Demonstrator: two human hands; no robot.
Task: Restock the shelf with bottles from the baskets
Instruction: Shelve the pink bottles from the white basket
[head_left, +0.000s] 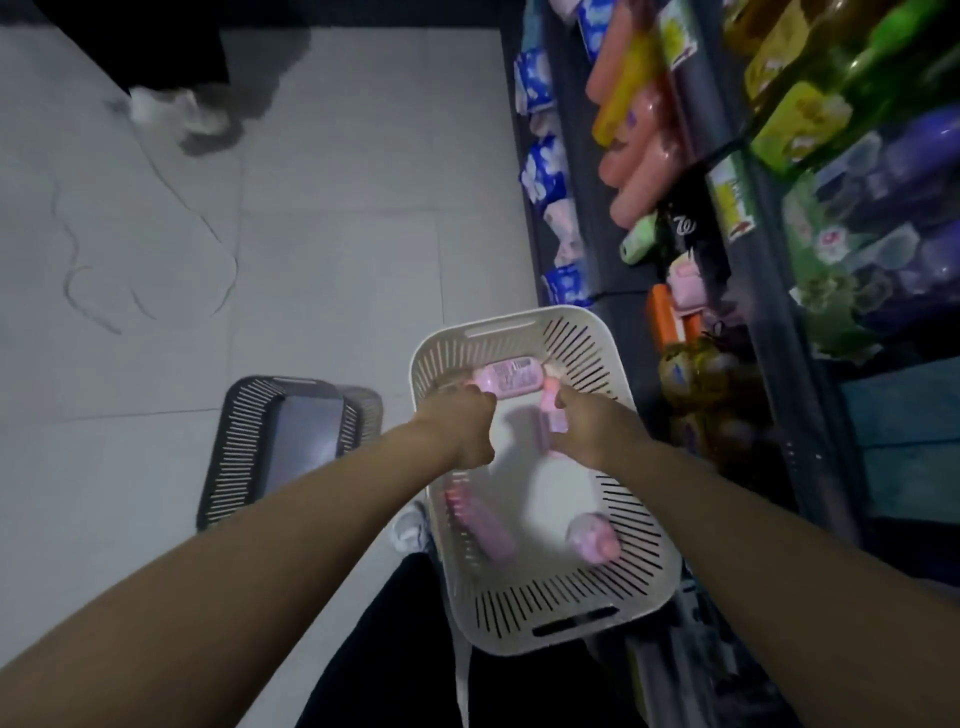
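Head view: looked down at a tiled floor (337, 234), with a shelf (769, 364) along the right edge.
Baskets: two, both on the floor.
White basket (639, 561): slotted walls, stood just beside the shelf's foot.
Grey basket (223, 457): stood left of the white one, near it but apart.
Hands: two, bare-armed, both reaching into the far half of the white basket.
Left hand (462, 426): fingers were clenched round the end of Bottle 1.
Right hand (587, 431): fingers and thumb were curled round Bottle 2.
Bottle 1 (511, 376): pink, labelled, lay crosswise near the far wall of the white basket.
Bottle 2 (550, 415): pink and blurred, ran lengthwise just beside Bottle 1; whether they touched could not be told.
Bottle 3 (483, 525): pink and long, lay on the basket bottom along the left wall.
Bottle 4 (595, 538): pink and rounder, lay on the bottom near the right wall, well apart from Bottle 3.
Count: four pink bottles, two gripped and two lying loose, all within the white basket.
Shelf stock: rows of salmon bottles (639, 156), green bottles (810, 119), purple bottles (909, 208) and blue packs (540, 176), each too blurred to count.
Others: one cable (156, 291) looped on the floor, and one pale shoe (176, 111) of a second person at the top left.
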